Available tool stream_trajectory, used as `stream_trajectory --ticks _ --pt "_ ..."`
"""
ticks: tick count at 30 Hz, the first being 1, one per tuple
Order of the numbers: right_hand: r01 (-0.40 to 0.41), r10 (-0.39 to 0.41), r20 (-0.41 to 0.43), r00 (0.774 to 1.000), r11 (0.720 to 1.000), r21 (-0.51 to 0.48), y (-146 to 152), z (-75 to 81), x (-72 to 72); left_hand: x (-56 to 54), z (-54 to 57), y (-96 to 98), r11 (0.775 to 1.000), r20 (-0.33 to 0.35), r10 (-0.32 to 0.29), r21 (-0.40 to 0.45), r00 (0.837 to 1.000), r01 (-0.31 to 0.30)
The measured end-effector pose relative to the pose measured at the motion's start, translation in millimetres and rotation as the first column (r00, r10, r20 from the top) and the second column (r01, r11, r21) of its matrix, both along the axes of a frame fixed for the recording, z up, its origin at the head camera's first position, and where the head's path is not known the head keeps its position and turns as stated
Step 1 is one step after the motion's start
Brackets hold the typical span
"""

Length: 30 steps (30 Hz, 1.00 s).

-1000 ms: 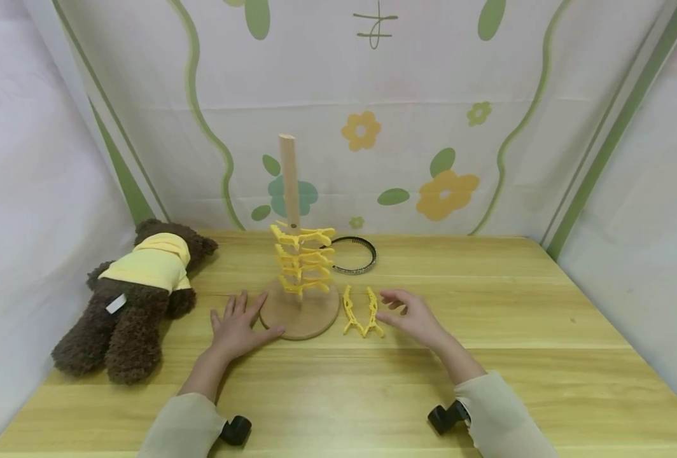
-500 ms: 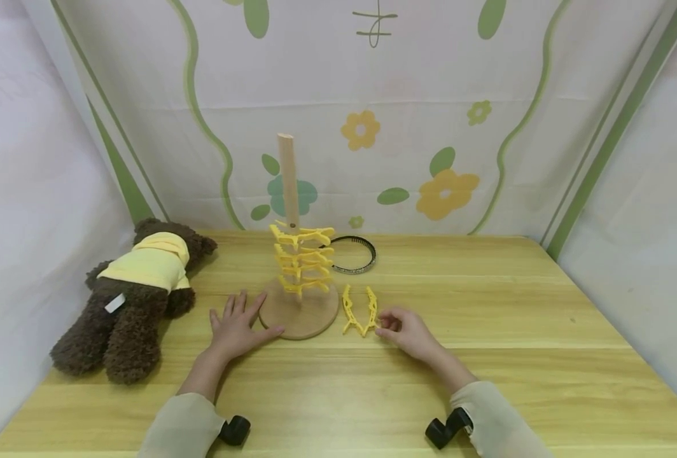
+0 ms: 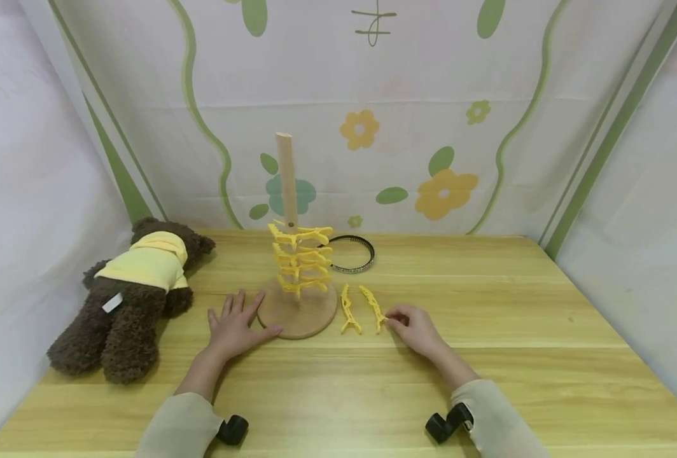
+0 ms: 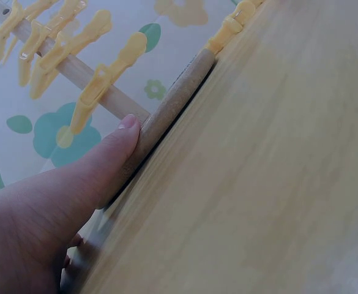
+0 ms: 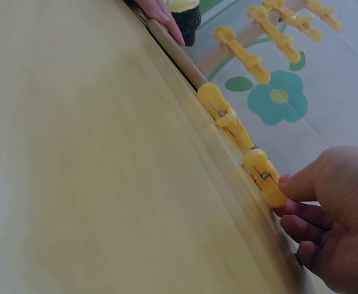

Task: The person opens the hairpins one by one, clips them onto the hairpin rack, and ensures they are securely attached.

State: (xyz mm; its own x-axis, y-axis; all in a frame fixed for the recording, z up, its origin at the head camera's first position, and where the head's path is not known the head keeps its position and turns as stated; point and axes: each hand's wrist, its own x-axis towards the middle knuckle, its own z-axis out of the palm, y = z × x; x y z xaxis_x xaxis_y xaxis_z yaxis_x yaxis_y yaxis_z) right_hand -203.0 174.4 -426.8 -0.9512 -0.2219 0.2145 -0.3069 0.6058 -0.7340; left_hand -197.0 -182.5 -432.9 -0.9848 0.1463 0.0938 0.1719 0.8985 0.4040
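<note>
A wooden stand has a round base (image 3: 275,319) and an upright post (image 3: 286,178); several yellow alligator hair clips (image 3: 304,257) hang across its lower part. My left hand (image 3: 237,329) lies spread at the base's left side, thumb (image 4: 114,144) along its rim and fingers straight. To the right of the base, two more yellow hair clips lie on the table. One hair clip (image 3: 347,308) is untouched. The other, a right-hand hair clip (image 3: 373,306), has its handle end pinched between the thumb and fingertips of my right hand (image 3: 417,329).
Behind the stand lies a black headband (image 3: 354,270) with a sparkly edge. A brown teddy bear (image 3: 123,318) in a yellow hoodie lies face down at the left. The wooden table (image 3: 516,305) ends at a white flower-printed cloth wall (image 3: 430,76).
My right hand has come down to the right-hand clip and pinched its handle end. That clip's handle end has swung right, away from the other clip. My left hand stays put.
</note>
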Motion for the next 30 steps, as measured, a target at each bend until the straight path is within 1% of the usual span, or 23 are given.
stream_trajectory --ticks 7,11,14,18,20,25,30 --pt "0.053 -0.053 -0.032 0.998 0.999 0.009 9 -1.5 -5.1 0.4 1.2 0.3 1.0 0.004 0.002 0.005 1.0 -0.002" --pt "0.056 -0.056 0.003 0.998 0.998 0.013 9 -2.0 -5.7 0.4 1.3 -0.3 1.0 0.003 0.004 0.003 1.0 -0.004" --pt "0.057 -0.058 0.014 0.998 0.996 0.068 7 -1.6 -4.3 0.1 0.9 -0.6 1.0 0.005 0.003 0.003 1.0 -0.003" --pt "0.065 -0.063 -0.018 0.998 0.984 0.163 4 0.4 -1.3 -0.1 0.4 -0.5 1.0 0.008 0.001 0.006 1.0 -0.001" --pt "0.069 -0.064 -0.032 0.997 0.981 0.184 4 0.6 -0.4 -0.2 0.4 -0.1 1.0 0.008 -0.001 0.008 1.0 0.001" --pt "0.068 -0.061 -0.048 0.997 0.983 0.168 7 0.7 -0.2 0.5 1.8 0.7 1.0 0.013 -0.003 0.013 1.0 0.003" --pt "0.045 -0.044 -0.005 0.999 0.988 0.145 14 0.3 -2.4 0.9 2.9 1.0 1.0 0.014 -0.001 0.005 1.0 0.001"
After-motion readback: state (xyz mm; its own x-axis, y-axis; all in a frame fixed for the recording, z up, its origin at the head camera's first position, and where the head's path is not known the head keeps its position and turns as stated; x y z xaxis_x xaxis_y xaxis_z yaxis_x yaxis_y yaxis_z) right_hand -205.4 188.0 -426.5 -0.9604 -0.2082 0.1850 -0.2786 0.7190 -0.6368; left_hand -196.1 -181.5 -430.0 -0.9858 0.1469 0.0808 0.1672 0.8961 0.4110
